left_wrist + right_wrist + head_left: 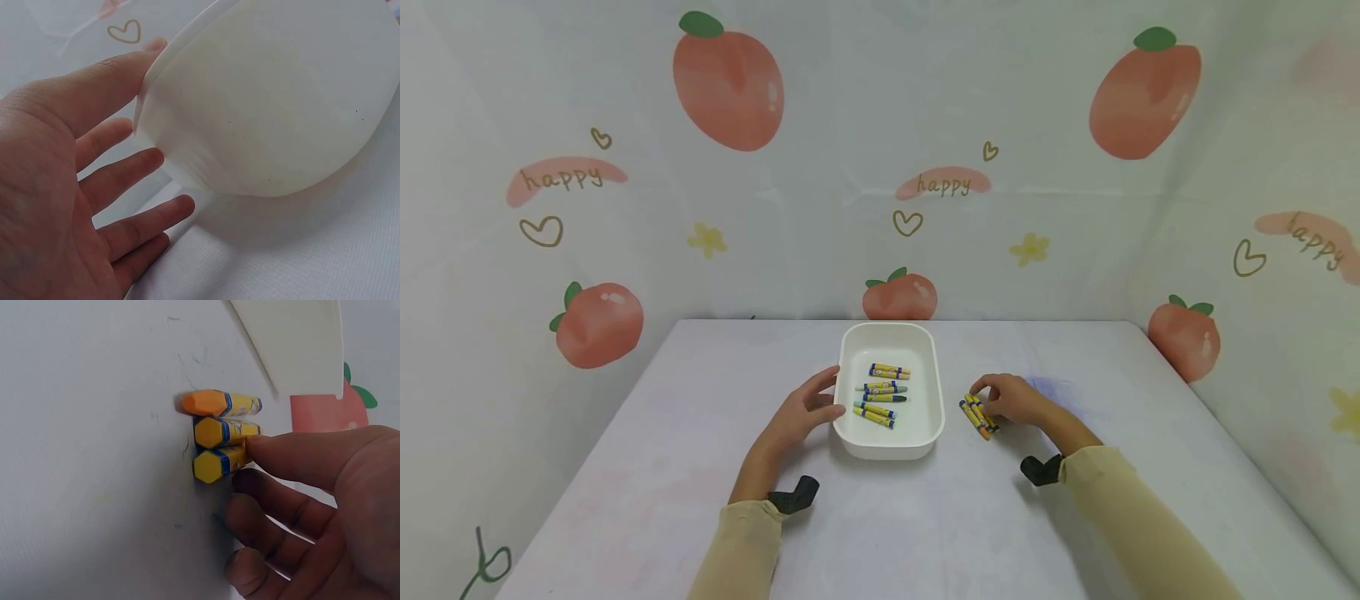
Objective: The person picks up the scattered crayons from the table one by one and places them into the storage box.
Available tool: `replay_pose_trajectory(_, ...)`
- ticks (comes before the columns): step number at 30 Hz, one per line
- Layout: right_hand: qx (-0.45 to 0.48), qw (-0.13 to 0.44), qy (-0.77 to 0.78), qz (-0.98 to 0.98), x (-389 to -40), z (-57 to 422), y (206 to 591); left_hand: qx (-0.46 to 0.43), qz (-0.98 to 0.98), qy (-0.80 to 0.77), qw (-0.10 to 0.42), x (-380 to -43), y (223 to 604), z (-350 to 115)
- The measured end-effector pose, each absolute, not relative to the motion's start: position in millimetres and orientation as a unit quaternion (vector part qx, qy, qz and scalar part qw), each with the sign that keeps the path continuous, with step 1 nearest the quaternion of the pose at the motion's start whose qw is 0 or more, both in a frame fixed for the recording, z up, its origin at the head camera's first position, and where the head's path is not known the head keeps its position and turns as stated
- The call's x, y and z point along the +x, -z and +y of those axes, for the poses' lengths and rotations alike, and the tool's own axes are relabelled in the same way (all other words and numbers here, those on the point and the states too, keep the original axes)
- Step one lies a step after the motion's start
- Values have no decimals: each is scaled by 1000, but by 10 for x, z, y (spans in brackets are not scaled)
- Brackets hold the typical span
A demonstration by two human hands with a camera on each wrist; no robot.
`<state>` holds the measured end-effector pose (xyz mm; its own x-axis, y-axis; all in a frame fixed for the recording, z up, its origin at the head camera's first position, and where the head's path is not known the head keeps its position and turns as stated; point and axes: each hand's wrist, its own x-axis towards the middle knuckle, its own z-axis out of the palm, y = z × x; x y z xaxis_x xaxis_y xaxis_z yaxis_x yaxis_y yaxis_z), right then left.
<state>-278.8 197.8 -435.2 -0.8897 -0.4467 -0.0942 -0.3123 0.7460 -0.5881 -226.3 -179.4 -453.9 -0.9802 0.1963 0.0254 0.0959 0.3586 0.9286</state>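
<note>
A white plastic tray (887,452) stands on the table, with several yellow-and-blue wrapped crayons (884,398) lying in it. My left hand (793,419) is at the tray's left side. Seen from the left wrist, its thumb touches the rim and the other fingers (134,172) spread loosely along the outer wall. Right of the tray, three crayons lie side by side on the table; one has an orange tip (206,402). Thumb and index finger of my right hand (1017,402) pinch the crayon nearest the palm (209,466), which still lies against its neighbour.
A pale cloth covers the table (887,525), with a faint blue stain (1052,387) beyond the right hand. Behind it hangs a white curtain (820,208) printed with peaches and hearts. Black wrist mounts (795,496) stick out from both sleeves.
</note>
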Motion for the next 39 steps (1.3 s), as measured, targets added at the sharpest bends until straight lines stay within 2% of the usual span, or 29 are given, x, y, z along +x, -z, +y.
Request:
replay_pose_trajectory(12,-214,138,282,925,-2804,2029,4391,89,823,-559,49,-2273,4554,-1795)
replay_pose_trajectory(21,-224,112,327,911,-2748,2095,4410,91,822,-561,45,-2278,4546,-1787)
replay_pose_trajectory(30,-197,93,353,910,-2675,2115,4449,83,821,-563,49,-2270,4573,-1801)
replay_pose_trajectory(39,-170,59,432,884,-2617,2098,4442,82,819,-566,53,-2193,4420,-1740)
